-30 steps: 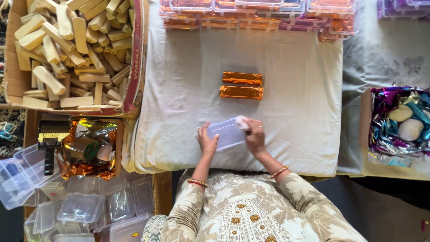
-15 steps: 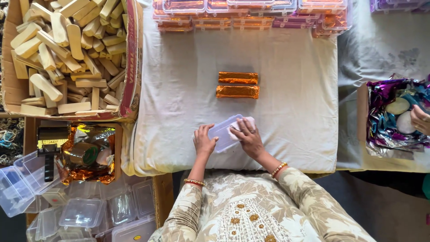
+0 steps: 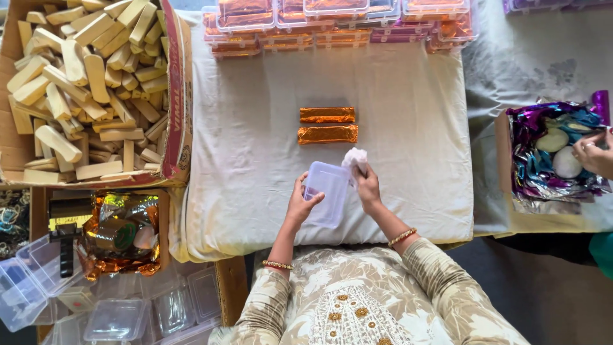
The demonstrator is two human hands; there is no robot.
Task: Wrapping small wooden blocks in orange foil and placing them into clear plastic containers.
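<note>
Far to the left of the left hand, a cardboard box (image 3: 175, 96) is sitting full of pale wooden blocks (image 3: 83, 83). Below it, down-left of that hand, a heap of gold foil (image 3: 121, 233) is lying beside a stack of clear plastic tubs (image 3: 121, 316).

The left hand (image 3: 301, 206) is curling its fingers around the left edge of a clear lidded tub (image 3: 327, 199), gripping it and holding it tilted just over the cloth (image 3: 255, 128). The tub is sitting between the two hands, touching both.

The right hand (image 3: 367, 190) is pressing against the tub's upper right corner while pinching a small white wad (image 3: 355, 157) in closed fingertips; whether the wad is cloth or paper is hard to tell. A bangle is showing on each wrist.

Just above both hands, two orange foil bars (image 3: 327, 124) are lying side by side on the cloth, close together, apart from the tub. Further above, at the far edge of the cloth, rows of filled tubs (image 3: 332, 22) are stacked.

Well to the right of the right hand, another person's hand (image 3: 594, 153) is reaching into a box of purple and blue foil (image 3: 543, 166) holding pale round pieces (image 3: 553, 140).
</note>
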